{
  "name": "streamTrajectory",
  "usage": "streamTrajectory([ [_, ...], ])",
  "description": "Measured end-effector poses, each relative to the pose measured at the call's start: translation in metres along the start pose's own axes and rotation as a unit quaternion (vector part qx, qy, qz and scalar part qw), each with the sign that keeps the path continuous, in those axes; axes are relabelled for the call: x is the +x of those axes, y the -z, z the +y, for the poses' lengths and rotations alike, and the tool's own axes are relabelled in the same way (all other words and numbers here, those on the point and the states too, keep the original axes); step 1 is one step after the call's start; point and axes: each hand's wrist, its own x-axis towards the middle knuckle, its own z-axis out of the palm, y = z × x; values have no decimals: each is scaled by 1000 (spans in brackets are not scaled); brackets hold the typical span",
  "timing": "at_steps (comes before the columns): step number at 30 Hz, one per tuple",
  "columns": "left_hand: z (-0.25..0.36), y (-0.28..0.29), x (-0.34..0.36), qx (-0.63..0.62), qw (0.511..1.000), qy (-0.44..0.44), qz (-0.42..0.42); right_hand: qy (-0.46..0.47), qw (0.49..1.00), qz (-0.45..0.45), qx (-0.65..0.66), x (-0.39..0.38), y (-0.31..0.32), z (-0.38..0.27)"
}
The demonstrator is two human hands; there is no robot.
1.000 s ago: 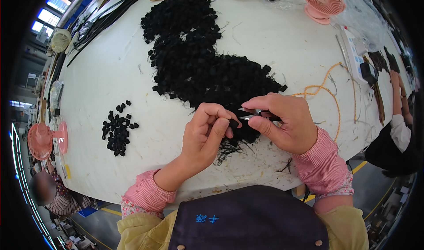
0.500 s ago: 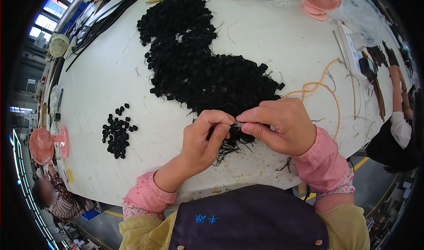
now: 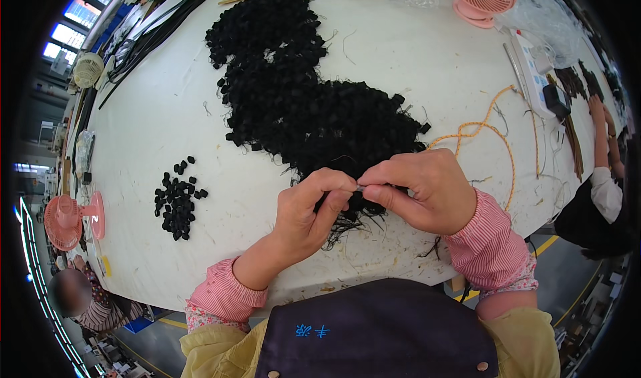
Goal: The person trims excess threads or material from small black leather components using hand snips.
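My left hand (image 3: pixel 310 204) and my right hand (image 3: pixel 427 192) meet at the fingertips, thumb and forefinger pinched on each side. A sliver of something small and greyish shows between the fingertips; its kind is too small to make out, and the fingers cover most of it. Right behind and below them lies a long heap of small black knotted or block-like pieces with loose threads (image 3: pixel 287 91), stretching away to the far left. A smaller pile of similar black pieces (image 3: pixel 177 204) sits on the white table (image 3: pixel 247 204) to the left of my left hand.
Yellow-orange cord (image 3: pixel 471 132) lies right of the heap, near a white power strip (image 3: pixel 532 71). Pink fans stand at the far right (image 3: pixel 481 1) and left edge (image 3: pixel 63 221). Long black strips (image 3: pixel 163 28) lie far left. Other people (image 3: pixel 604 198) are at both sides.
The fingertips of both hands have drawn slightly closer, and less of the greyish bit shows between them. The person at the left has shifted a little; the piles look the same.
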Motion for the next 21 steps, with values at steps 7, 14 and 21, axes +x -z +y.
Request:
streamTrajectory([
  [7,-3,-3,-2,-33,998,22,51,-19,998,34,46,-1,-8,3],
  [14,-2,-5,-1,-62,993,44,86,-107,979,8,174,-2,-14,-3],
  [21,1,-2,1,61,995,-34,64,-113,964,28,240,-3,-15,2],
])
